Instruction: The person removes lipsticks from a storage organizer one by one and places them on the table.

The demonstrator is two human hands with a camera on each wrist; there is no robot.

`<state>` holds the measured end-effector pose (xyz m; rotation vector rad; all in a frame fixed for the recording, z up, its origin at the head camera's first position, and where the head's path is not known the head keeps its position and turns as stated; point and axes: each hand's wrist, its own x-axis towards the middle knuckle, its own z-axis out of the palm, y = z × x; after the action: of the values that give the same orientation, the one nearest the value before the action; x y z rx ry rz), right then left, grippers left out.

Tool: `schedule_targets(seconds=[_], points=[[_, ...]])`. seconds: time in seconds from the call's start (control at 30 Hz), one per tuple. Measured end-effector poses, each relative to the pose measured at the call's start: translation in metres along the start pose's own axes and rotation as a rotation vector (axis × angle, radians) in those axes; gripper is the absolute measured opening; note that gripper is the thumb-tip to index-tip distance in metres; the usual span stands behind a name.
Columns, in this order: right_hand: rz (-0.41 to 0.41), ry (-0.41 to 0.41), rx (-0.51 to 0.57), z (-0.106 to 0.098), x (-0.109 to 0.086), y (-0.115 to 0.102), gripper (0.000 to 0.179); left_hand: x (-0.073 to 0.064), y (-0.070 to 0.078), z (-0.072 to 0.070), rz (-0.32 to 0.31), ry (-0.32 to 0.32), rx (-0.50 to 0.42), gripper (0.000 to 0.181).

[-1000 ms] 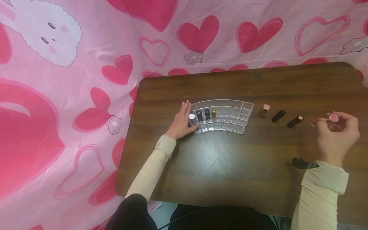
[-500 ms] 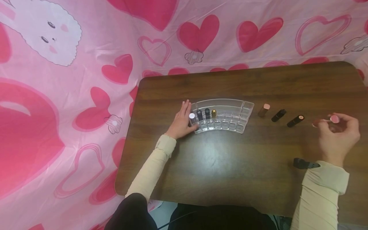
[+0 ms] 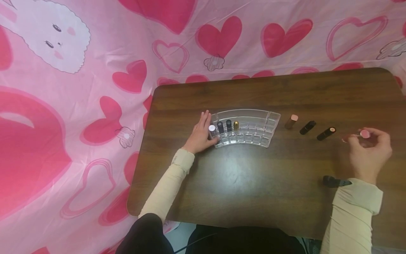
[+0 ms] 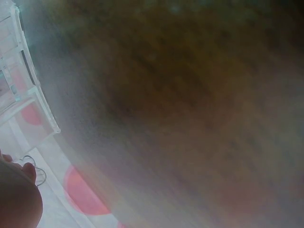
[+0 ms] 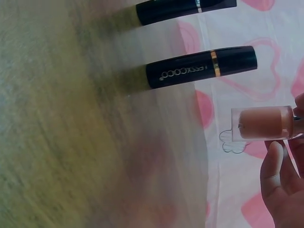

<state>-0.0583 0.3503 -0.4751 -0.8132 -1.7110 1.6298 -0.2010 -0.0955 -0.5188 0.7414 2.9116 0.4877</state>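
Note:
A clear fan-shaped acrylic organizer [image 3: 250, 113] sits mid-table, also at the left edge of the left wrist view. My left hand [image 3: 199, 137] lies along its left end, fingers extended and thumb at the front corner. In its left slots stand a white-topped tube [image 3: 211, 130], two dark tubes [image 3: 220, 127] and a gold-topped one [image 3: 236, 126]. Off to the right, my right hand [image 3: 371, 155] pinches the upper part of a lip gloss tube [image 5: 261, 123] with clear walls and peach contents. The pink top [image 3: 365, 133] of the tube shows between thumb and fingers.
Between organizer and right hand stand a rose-brown lipstick [image 3: 291, 122], a black lipstick [image 3: 307, 127] and a black lipstick with a gold top [image 3: 326, 133]. The brown table [image 3: 253, 190] has a heart-print cloth [image 3: 184, 28] behind it and to its left.
The right hand, with the lip gloss tube in it, has shifted slightly left and toward the table's front in the last half second. The left hand and organizer have stayed put.

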Motion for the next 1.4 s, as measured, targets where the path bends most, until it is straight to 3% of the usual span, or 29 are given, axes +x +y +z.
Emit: schedule_targets(seconds=[0.07,0.13,0.33,0.47,0.67,0.77,1.1,1.4], points=[[0.016,-0.010,0.085,0.000,-0.001,0.002,0.031,0.000,0.000,0.000,-0.002,0.000,-0.002,0.105],[0.034,-0.018,0.084,0.000,-0.001,0.003,0.031,-0.001,0.000,0.000,-0.002,0.001,-0.002,0.105],[0.074,-0.048,-0.140,-0.002,-0.004,0.006,0.031,0.000,0.001,0.000,-0.005,0.002,0.001,0.104],[0.098,-0.055,-0.218,-0.005,0.000,0.014,0.030,-0.001,0.002,-0.001,-0.007,-0.004,0.004,0.104],[0.195,-0.089,-0.403,-0.011,0.005,0.020,0.036,-0.001,0.001,-0.001,-0.006,-0.007,0.001,0.104],[0.232,-0.114,-0.432,-0.013,0.005,0.020,0.038,-0.001,0.001,-0.001,-0.003,-0.004,0.001,0.104],[0.241,-0.126,-0.476,-0.014,0.007,0.023,0.035,-0.001,0.001,-0.001,0.004,0.002,-0.005,0.103],[0.190,-0.110,-0.527,-0.014,0.008,0.028,0.034,0.000,0.000,0.000,0.006,0.001,-0.005,0.104]])
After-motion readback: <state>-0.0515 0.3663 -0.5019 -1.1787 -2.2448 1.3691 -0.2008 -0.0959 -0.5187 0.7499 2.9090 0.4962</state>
